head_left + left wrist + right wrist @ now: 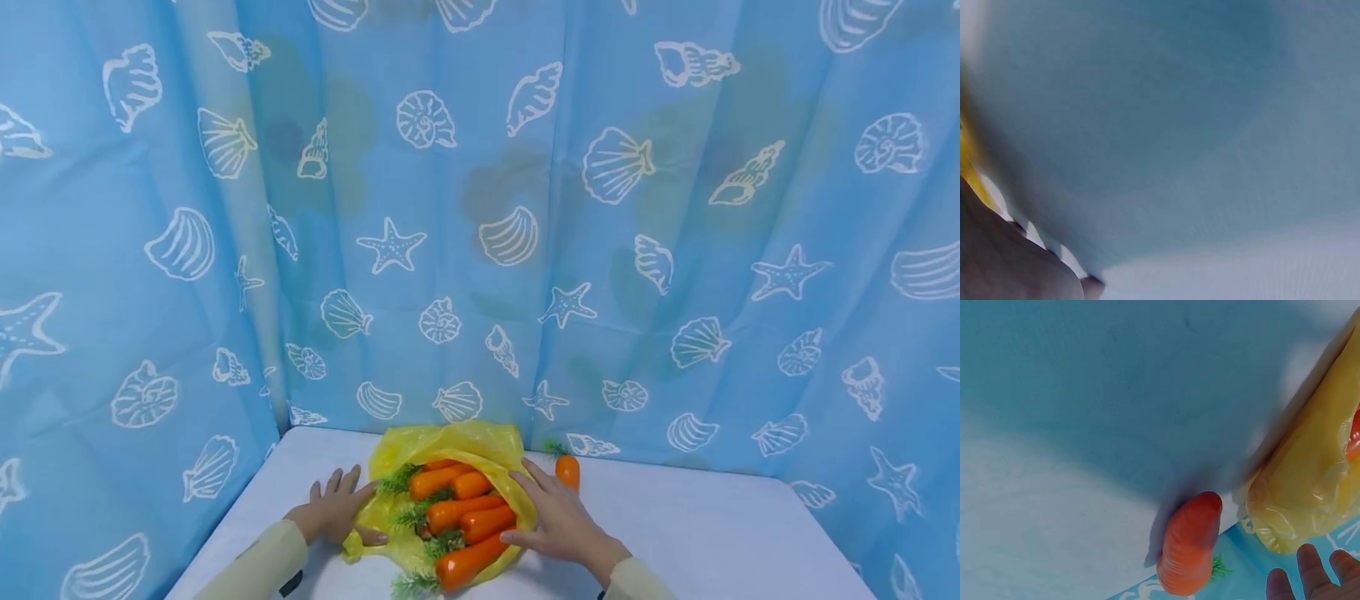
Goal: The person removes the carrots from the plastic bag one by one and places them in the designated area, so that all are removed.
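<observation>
Head view: one yellow plastic bag (450,436) lies on the white counter (675,517), close to the far edge and toward the far left corner, its mouth spread toward me.
Carrots in the bag: I count six orange carrots (487,523) showing, stacked at a slant, with the lowest one nearest the counter's near edge; any deeper ones are hidden.
Green tops: at least four feathery tufts (444,543) poke out toward the bag's left side.
Loose carrot: one more (567,472), outside the bag to its right, lying at the counter's far edge.
Left hand: one, palm down (339,510) at the bag's left side, relaxed and ungripping, fingers spread apart, thumb stretched across to the yellow plastic.
Right hand: one, reaching in from the near side (558,517), fingers extended along the bag's right rim, unclenched; the thumb points at the lowest carrot, and whether it touches I cannot tell.
Sleeves: two, pale, the left (262,558) and the right (637,581), both forearms angled inward from the near edge.
Curtain prints: white shells and starfish, in outline, cover the blue curtain (450,192) behind the far edge and along the left edge.
Markings: a faint patch on the left sleeve is too small to make out.
</observation>
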`<state>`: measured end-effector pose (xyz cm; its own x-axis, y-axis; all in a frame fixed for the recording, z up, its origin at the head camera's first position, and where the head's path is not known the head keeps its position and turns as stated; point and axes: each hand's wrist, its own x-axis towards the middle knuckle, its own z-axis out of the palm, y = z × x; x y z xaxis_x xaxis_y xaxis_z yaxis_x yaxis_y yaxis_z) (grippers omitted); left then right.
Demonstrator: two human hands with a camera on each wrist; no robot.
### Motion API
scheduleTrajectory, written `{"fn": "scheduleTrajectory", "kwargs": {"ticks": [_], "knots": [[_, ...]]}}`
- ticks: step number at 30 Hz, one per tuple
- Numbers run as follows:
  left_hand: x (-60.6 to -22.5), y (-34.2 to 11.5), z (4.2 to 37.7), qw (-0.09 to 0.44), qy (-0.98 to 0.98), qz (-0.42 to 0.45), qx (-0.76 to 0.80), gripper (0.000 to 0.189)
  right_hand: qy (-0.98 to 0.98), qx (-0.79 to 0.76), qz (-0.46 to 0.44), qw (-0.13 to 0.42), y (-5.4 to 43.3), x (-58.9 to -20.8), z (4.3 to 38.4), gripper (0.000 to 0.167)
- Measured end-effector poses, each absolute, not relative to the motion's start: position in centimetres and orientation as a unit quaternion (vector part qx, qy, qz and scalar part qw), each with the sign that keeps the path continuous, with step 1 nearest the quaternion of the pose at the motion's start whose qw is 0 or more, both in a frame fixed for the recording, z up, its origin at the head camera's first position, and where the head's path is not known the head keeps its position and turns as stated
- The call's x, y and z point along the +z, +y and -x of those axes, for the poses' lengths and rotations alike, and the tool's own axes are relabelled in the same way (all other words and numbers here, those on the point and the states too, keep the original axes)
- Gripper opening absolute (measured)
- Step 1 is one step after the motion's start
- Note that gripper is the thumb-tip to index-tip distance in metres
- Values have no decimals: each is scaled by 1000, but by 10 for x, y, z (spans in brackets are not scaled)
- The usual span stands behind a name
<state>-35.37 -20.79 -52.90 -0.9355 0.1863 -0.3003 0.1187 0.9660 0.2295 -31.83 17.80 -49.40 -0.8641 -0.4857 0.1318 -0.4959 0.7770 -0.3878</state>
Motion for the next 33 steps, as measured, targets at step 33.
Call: {"fn": "scheduleTrajectory", "kwargs": {"ticks": [33], "knots": [[-527,-207,350,167,975,-78,121,109,-918,222,-326,-39,139,-493,292,87]]}}
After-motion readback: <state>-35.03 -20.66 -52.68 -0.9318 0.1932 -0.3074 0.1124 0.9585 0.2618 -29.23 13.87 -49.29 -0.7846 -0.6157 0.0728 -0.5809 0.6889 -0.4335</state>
